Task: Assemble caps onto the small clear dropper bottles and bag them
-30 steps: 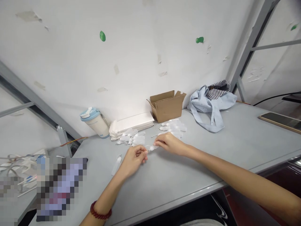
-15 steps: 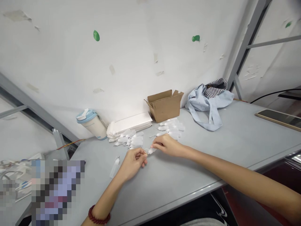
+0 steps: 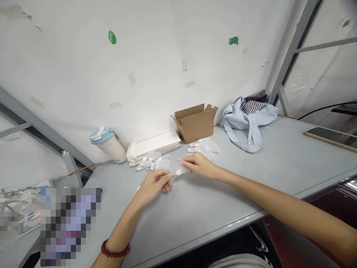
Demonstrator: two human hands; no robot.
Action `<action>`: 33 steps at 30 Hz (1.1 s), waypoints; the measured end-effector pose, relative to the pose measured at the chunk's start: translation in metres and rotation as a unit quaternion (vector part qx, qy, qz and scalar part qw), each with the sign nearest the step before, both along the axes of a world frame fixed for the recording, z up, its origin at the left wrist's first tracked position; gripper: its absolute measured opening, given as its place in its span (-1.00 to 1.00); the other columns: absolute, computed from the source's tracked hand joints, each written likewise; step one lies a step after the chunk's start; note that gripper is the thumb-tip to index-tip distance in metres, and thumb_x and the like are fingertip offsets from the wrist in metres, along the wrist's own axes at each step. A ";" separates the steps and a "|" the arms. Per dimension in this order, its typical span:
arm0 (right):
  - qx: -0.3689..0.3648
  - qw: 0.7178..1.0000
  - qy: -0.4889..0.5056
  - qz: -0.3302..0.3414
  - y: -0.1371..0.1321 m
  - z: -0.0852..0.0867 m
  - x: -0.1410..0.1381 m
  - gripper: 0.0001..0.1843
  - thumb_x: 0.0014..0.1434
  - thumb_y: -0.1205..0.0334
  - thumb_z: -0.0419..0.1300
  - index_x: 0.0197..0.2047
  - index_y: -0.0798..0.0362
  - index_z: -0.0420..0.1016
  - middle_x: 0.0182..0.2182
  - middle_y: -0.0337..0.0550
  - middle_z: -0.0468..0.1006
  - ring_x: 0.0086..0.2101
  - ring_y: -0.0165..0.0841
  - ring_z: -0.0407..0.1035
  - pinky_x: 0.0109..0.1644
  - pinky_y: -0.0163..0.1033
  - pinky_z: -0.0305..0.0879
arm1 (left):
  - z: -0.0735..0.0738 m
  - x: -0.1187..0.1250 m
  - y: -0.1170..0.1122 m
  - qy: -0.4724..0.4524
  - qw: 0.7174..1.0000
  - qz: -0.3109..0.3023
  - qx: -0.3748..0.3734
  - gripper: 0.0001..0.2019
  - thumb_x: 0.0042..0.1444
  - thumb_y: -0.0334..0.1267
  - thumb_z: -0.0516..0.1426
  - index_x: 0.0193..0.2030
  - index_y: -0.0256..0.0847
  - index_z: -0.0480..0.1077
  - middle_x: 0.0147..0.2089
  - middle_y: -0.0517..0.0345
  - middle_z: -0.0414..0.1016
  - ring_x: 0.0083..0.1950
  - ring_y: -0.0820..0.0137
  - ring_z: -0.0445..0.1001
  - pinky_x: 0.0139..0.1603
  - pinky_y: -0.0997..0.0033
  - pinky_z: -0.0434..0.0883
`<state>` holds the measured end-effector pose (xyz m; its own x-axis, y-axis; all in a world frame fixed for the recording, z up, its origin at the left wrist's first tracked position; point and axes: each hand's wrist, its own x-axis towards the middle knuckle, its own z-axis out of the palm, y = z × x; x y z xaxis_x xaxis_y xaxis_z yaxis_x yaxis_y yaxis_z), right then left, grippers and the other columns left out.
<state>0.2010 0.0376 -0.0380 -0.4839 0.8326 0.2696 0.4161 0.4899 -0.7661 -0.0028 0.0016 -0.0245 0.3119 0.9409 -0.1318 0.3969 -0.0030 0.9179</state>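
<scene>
My right hand (image 3: pixel 199 165) is closed in a pinch on a small translucent white piece (image 3: pixel 182 171) with a narrow neck and a thin loop. My left hand (image 3: pixel 157 183) is closed at the neck end; a tiny tan tip shows at its fingertips, too small to name. Behind my left hand lies a pile of similar white pieces (image 3: pixel 156 162). A second pile (image 3: pixel 205 147) lies beyond my right hand, partly covered by it. Just the looped end of one single piece (image 3: pixel 139 185) shows beside my left wrist.
On the grey table (image 3: pixel 223 197), a cup with a blue lid (image 3: pixel 108 145), a stack of white packets (image 3: pixel 154 146) and an open cardboard box (image 3: pixel 197 124) stand along the wall. A light blue cloth bag (image 3: pixel 248 119) and a phone (image 3: pixel 333 137) are at right.
My left hand has shifted slightly left and away from my right fingertips, showing more of the white piece. My left hand now covers most of the single piece. The view has tilted a little.
</scene>
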 end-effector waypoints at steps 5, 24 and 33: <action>-0.010 1.000 0.023 -0.010 -0.003 0.000 -0.002 -0.66 0.22 0.17 0.05 -0.55 0.12 0.31 -0.70 -0.32 0.29 -0.61 -0.51 0.14 -0.48 -0.37 0.03 | 0.002 0.003 -0.002 0.012 1.000 -0.017 -0.006 -0.71 0.04 -0.05 0.13 -0.44 -0.28 0.42 -0.51 0.15 0.43 -0.52 0.47 0.33 -0.43 0.45 0.30; 0.034 0.999 0.032 0.009 -0.020 -0.010 -0.011 -0.83 0.22 0.35 -0.09 -0.26 0.08 0.31 -0.65 -0.39 0.17 -0.59 -0.47 0.09 -0.41 -0.35 0.04 | -0.001 0.002 -0.007 -0.024 0.999 -0.021 0.015 -0.76 0.04 -0.11 0.14 -0.44 -0.26 0.40 -0.56 0.21 0.38 -0.54 0.47 0.33 -0.43 0.45 0.31; 0.065 0.997 0.047 -0.005 -0.015 -0.001 -0.004 -0.86 0.22 0.19 0.03 -0.29 0.08 0.31 -0.67 -0.39 0.24 -0.63 -0.50 0.09 -0.49 -0.38 0.02 | -0.003 0.004 -0.005 -0.057 0.998 -0.021 0.015 -0.76 0.08 -0.11 0.12 -0.41 -0.27 0.42 -0.53 0.19 0.39 -0.52 0.48 0.34 -0.41 0.46 0.31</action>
<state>0.1966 0.0230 -0.0392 -0.4441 0.7917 0.4196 0.3509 0.5846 -0.7316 0.0016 -0.0033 -0.0274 0.3617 0.9300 -0.0655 0.2886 -0.0449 0.9564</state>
